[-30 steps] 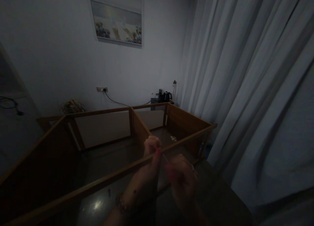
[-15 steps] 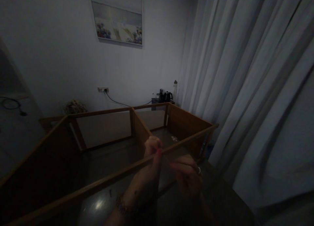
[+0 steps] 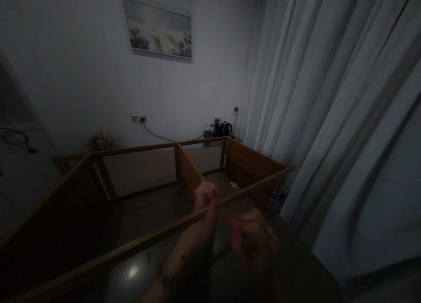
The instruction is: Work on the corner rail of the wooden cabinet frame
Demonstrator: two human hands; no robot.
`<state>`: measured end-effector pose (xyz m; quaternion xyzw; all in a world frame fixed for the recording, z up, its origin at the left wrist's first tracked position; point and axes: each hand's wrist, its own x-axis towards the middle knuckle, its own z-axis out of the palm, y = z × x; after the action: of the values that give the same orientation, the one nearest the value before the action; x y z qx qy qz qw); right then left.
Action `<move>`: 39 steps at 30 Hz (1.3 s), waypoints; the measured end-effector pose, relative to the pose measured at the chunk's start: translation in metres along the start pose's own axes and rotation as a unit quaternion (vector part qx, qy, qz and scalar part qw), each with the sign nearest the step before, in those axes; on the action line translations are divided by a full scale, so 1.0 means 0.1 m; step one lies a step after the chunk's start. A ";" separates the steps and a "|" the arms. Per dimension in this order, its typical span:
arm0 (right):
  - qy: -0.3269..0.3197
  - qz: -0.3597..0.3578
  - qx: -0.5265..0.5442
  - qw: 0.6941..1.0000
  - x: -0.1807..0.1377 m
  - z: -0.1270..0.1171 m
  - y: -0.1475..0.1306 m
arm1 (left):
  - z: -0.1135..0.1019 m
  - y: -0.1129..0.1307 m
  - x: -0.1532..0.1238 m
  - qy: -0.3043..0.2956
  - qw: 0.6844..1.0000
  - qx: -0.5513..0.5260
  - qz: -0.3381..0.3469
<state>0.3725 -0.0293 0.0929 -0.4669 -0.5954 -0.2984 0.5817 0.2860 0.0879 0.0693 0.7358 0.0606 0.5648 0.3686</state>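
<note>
My left hand (image 3: 200,224) is wrapped around the front wooden rail (image 3: 138,242) of a low frame, with the thumb on the near side where the middle panel (image 3: 190,167) meets the rail. To its right, my right hand (image 3: 255,241) pinches a thin pale rod (image 3: 225,212) between thumb and forefinger. The rod slants up toward the left thumb and the rail; its kind is too blurred and dark to make out. Whether its far tip sits in the rail is hidden by the left fingers.
The frame has a left side panel (image 3: 55,202) and a right side panel (image 3: 253,160). A small dark bolt-like piece (image 3: 148,257) and pale scraps (image 3: 234,185) lie on the surface. Curtains (image 3: 315,119) hang at right; a black kettle (image 3: 225,128) stands behind.
My right hand has shifted slightly right and down, away from the left thumb, and more of the thin rod shows. My left hand keeps its grip on the rail.
</note>
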 end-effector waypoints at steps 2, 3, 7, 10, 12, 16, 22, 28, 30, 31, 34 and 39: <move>0.003 0.028 -0.004 1.000 0.01 0.00 -0.04 | -0.01 -0.01 -0.01 0.006 1.000 -0.003 0.008; 0.004 0.038 -0.005 0.999 0.00 0.00 -0.05 | 0.00 -0.01 -0.01 0.015 1.000 -0.005 0.013; -0.006 0.095 0.034 0.995 -0.11 0.06 -0.02 | 0.06 0.01 -0.02 0.029 0.999 -0.018 -0.003; 0.015 0.148 0.086 0.985 -0.21 0.12 0.02 | 0.10 -0.02 -0.01 0.058 0.998 -0.033 0.021; 0.018 0.156 0.105 0.982 -0.24 0.13 0.02 | 0.09 -0.06 0.00 0.053 0.998 -0.018 0.037; 0.018 0.139 0.102 0.985 -0.19 0.12 -0.02 | 0.01 -0.12 0.01 0.016 0.999 0.023 0.034; 0.018 0.142 0.078 0.987 -0.09 0.11 -0.09 | -0.02 -0.07 -0.02 0.017 0.999 0.029 0.010; -0.008 0.174 0.108 0.979 -0.17 0.14 -0.08 | -0.03 -0.09 -0.04 -0.005 0.999 0.031 -0.011; -0.004 0.159 0.103 0.982 -0.22 0.16 -0.01 | -0.03 -0.09 -0.04 -0.007 0.999 0.031 -0.009; 0.007 0.138 0.099 0.985 -0.24 0.16 0.04 | -0.03 -0.06 -0.03 -0.008 0.999 0.032 -0.006; 0.026 0.028 0.064 0.997 -0.25 0.11 0.21 | -0.02 0.06 -0.02 0.004 0.999 0.049 0.005; 0.039 -0.080 -0.024 0.996 -0.20 -0.04 0.32 | -0.01 0.17 0.00 0.006 0.998 0.060 0.008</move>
<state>0.4009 -0.0248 0.0681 -0.4199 -0.6003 -0.3760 0.5674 0.2799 0.0758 0.0792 0.7539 0.0909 0.5672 0.3187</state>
